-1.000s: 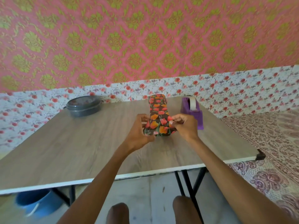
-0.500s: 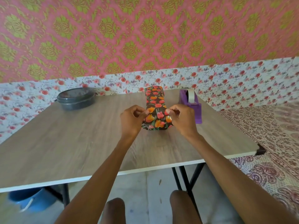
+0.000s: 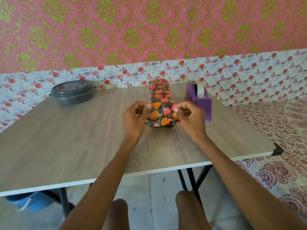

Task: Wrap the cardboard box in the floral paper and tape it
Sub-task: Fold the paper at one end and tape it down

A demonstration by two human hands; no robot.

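A long narrow box wrapped in dark floral paper (image 3: 160, 103) with red and orange tulips lies on the wooden table (image 3: 66, 138), running away from me. My left hand (image 3: 135, 119) pinches the paper at the near end's left side, fingers curled. At the near end's right side my right hand (image 3: 189, 118) pinches the paper in the same way. The near end's paper flares out past the box. A purple tape dispenser (image 3: 199, 99) with a clear tape roll stands just right of the box.
A dark round lidded container (image 3: 72, 92) sits at the table's far left. The table's front edge runs close to my knees. A blue bucket (image 3: 28, 202) is under the table at left. Patterned fabric covers the floor at right.
Both hands have stayed at the near end of the wrapped box, shifting slightly outward to its two sides. The view has tilted a little; the box has not visibly moved.
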